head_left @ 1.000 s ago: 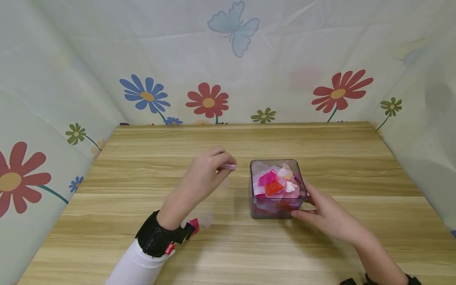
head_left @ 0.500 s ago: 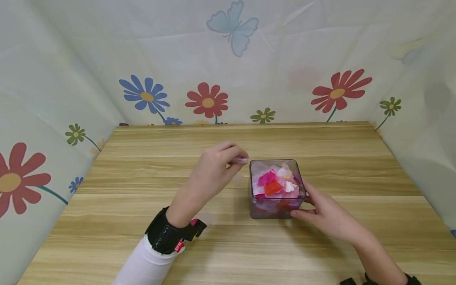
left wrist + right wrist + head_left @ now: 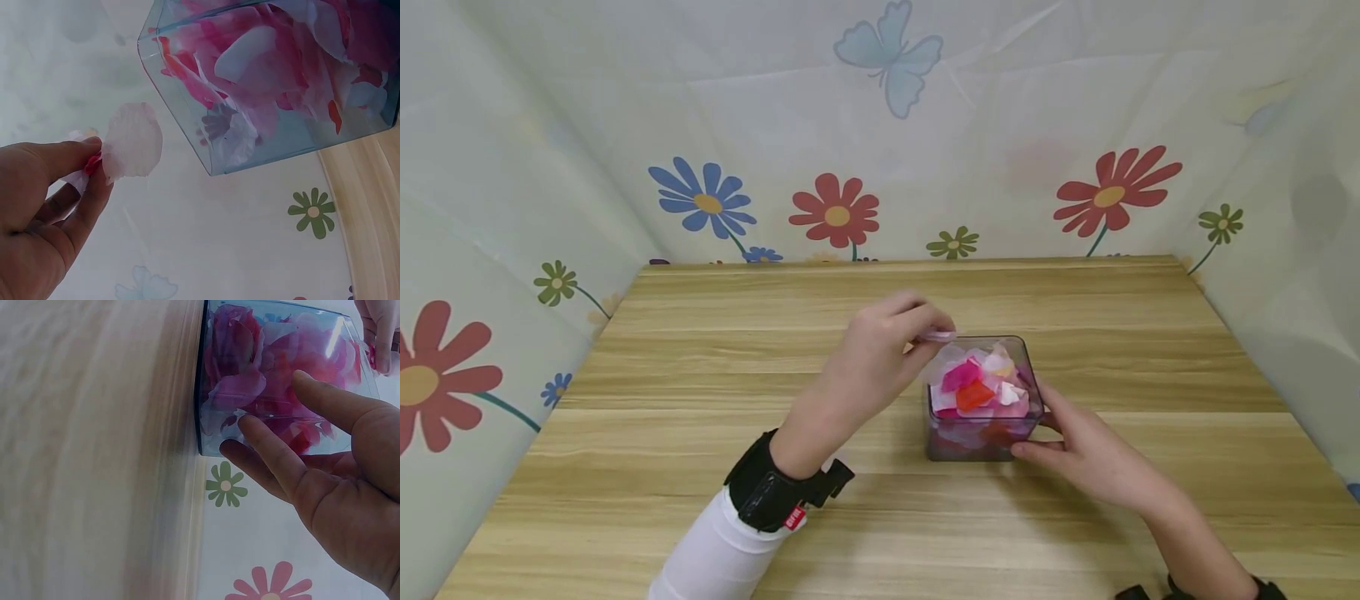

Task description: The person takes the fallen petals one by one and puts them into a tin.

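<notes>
Several pale petals, with a deep pink one among them, are pinched between the thumb and fingers of my left hand. That hand is above the left back rim of a clear, square-topped plastic box. Inside the box lies a heap of petals in pink, white and orange-red. My right hand rests against the box's right side, thumb near the front corner and fingers farther back. In the right wrist view the fingers look fairly straight and touch the wall.
The box stands on a wood-grain table. A white curtain printed with flowers and a butterfly hangs behind the table and along both sides. Black bands are strapped around the wrists.
My left hand has moved right with its petals, from left of the box to over its left back rim. My right hand and the box have stayed in place.
</notes>
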`<state>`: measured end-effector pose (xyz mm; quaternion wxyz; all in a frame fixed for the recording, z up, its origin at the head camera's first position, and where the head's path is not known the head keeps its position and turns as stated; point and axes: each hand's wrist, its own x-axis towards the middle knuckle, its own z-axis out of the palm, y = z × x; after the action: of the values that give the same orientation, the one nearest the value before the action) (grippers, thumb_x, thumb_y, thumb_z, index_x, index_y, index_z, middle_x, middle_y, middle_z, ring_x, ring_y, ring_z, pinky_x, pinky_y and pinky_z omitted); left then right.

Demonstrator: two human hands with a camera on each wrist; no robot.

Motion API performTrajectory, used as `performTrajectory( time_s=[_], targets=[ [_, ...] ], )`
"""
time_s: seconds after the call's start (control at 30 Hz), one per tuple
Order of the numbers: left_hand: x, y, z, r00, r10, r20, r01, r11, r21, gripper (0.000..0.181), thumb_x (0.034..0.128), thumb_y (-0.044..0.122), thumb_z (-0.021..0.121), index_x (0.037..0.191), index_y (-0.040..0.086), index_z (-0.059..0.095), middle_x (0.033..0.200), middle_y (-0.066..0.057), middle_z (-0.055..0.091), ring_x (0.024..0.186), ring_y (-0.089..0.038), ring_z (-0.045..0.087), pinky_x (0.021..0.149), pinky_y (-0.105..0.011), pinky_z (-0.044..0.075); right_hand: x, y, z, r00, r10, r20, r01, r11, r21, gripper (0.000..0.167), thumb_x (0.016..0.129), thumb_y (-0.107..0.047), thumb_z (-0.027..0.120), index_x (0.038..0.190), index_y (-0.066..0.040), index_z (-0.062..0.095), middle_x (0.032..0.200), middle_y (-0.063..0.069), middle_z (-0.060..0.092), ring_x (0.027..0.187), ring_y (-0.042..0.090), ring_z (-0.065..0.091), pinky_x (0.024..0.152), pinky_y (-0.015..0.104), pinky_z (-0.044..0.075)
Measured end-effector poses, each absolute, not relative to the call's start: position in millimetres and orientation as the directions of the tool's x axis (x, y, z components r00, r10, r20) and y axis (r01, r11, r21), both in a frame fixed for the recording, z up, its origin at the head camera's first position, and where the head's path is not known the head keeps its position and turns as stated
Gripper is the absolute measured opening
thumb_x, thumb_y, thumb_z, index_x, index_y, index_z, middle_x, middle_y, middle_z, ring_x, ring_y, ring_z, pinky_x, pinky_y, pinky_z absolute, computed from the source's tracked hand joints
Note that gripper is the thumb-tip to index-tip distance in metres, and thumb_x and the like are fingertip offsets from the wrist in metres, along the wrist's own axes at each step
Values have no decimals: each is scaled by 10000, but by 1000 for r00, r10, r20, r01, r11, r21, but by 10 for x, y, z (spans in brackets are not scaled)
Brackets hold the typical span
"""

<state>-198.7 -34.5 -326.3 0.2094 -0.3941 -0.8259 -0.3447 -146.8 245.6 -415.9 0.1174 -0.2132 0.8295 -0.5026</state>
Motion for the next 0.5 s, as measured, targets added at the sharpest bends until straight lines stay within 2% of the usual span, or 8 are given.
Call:
performTrajectory(
  time_s=[0.27, 0.5],
  targets=[
    [-1969, -231, -3272, -566, 552, 613, 824, 409, 393, 163, 857, -4, 821, 1004, 38, 761, 980, -41, 682, 846, -132, 654, 800, -124, 507, -1477, 2456, -4152, -877, -481, 18, -229, 384, -894, 825, 956, -94, 739, 1620, -121, 251, 1511, 237, 448, 1297, 474, 525, 897, 349, 564],
    [-1983, -142, -3341, -565, 596, 570, 825, 397, 403, 156, 874, -2, 803, 1018, 38, 757, 992, -48, 677, 877, -143, 672, 827, -140, 518, -1476, 2466, -4151, -876, -482, 11, -224, 385, -895, 824, 962, -107, 735, 1623, -127, 244, 1511, 238, 447, 1293, 469, 529, 893, 345, 565]
  ],
)
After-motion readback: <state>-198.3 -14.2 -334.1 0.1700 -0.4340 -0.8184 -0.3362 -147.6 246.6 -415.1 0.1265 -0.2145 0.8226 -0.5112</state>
